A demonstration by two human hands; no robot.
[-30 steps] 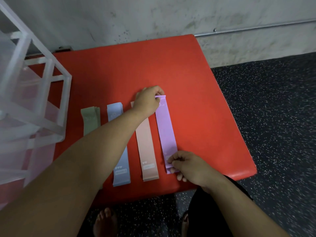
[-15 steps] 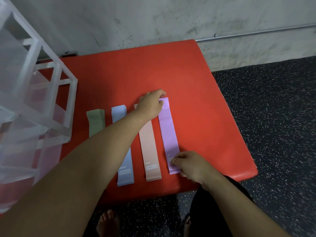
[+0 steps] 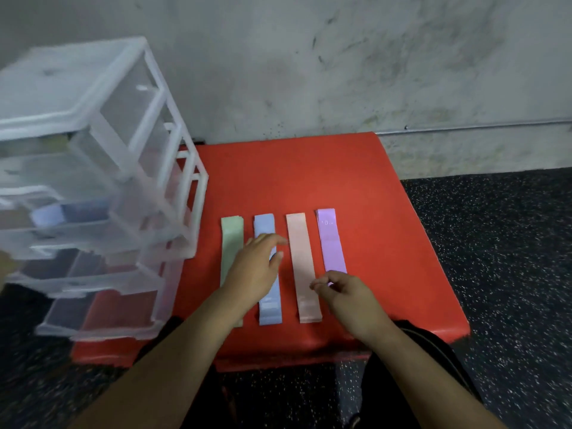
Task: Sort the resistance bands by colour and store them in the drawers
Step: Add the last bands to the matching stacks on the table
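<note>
Four resistance bands lie side by side on the red bench top: green, blue, pink and purple. My left hand hovers over the blue and green bands with its fingers spread and nothing in it. My right hand sits loosely curled over the purple band's near end, which it hides; a gap shows between thumb and fingers. The clear plastic drawer unit stands at the left, with several drawers pulled out.
A blue item shows inside one pulled-out drawer. A grey wall rises behind the bench. Dark speckled floor lies to the right and in front.
My left hand let go of the purple band's far end and drew back over the blue band. My right hand eased its pinch on the near end. The view swung left, showing the drawers.
</note>
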